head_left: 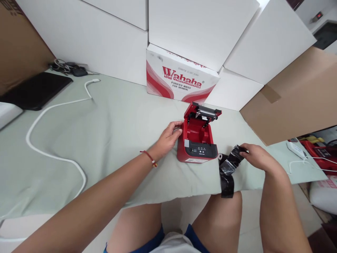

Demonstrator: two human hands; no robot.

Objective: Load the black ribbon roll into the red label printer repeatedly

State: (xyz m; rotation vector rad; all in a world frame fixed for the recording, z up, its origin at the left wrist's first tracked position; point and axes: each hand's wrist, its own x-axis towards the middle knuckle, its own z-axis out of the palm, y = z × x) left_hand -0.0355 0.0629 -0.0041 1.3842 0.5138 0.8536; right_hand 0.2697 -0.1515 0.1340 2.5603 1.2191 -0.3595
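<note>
A pale green cloth-covered surface (126,116) carries an open, boxy red device with a black front panel (198,149). Around it lie a red-and-white cardboard carton (181,79) near twelve o'clock, glossy black film (228,168) toward four, a curving white cable (52,154) at nine, and dark metal keys (79,71) toward ten.

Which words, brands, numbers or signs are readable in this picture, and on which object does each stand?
"Wahaha ®": white-and-red box, front.
"PURIFIED WATER FOR DRINKING": same box, under the brand.
Too small or blurred: the code above the brand, the box's top print, the red device's panel and front label, marks on the brown carton, pink print on the white sack.
</note>
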